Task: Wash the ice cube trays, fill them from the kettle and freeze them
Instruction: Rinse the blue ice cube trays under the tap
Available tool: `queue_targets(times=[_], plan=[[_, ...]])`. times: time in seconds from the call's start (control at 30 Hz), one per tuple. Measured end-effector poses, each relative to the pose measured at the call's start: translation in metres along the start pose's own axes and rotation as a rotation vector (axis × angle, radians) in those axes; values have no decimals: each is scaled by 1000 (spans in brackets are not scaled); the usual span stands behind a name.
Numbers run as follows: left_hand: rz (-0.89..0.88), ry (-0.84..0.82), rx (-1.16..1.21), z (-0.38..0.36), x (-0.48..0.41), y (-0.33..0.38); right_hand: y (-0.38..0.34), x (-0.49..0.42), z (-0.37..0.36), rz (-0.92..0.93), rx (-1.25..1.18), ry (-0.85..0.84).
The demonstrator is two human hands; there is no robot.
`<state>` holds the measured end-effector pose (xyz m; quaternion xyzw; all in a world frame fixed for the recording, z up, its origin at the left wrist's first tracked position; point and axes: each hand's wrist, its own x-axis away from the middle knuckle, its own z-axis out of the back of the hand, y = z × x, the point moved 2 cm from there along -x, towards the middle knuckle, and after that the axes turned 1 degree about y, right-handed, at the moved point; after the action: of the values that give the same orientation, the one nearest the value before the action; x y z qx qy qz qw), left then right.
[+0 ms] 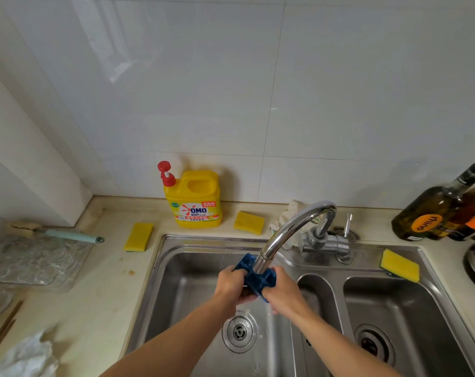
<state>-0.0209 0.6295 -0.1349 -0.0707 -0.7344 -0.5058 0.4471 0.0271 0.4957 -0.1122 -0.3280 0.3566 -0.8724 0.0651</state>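
A blue ice cube tray point(260, 280) is held over the left basin of the steel sink point(176, 281), right under the spout of the chrome faucet point(290, 232). My left hand point(230, 284) grips its left end and my right hand point(282, 292) grips its right end. The tray's grid faces up and its near part is hidden behind my hands. Water runs down below the tray toward the drain point(239, 332). No kettle is in view.
A yellow dish soap jug point(194, 200) stands by the wall. Yellow sponges lie at the left point(138, 237), behind the sink point(249, 222) and on the sink rim point(399, 265). Bottles point(437, 208) stand at the right. A clear tray point(32, 261) and brush point(56, 232) lie at the left.
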Motion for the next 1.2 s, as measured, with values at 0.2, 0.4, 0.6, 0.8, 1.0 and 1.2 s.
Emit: queue_targets(times=[0.2, 0.4, 0.6, 0.8, 1.0, 1.2], plan=[[-72, -52, -54, 10, 5, -4, 6, -3, -1, -17, -75, -40], [7, -55, 166, 18, 1, -7, 11, 2, 4, -212, -636, -140], [-27, -220, 197, 7, 14, -7, 19, 8, 12, -453, -929, -222], [-63, -244, 92, 11, 19, -10, 20, 18, 16, -442, -932, -270], [-79, -161, -133, 16, 22, -16, 22, 35, 17, -412, -891, -160], [-75, -50, -329, 30, 14, -31, 35, 43, 26, -241, -530, 52]])
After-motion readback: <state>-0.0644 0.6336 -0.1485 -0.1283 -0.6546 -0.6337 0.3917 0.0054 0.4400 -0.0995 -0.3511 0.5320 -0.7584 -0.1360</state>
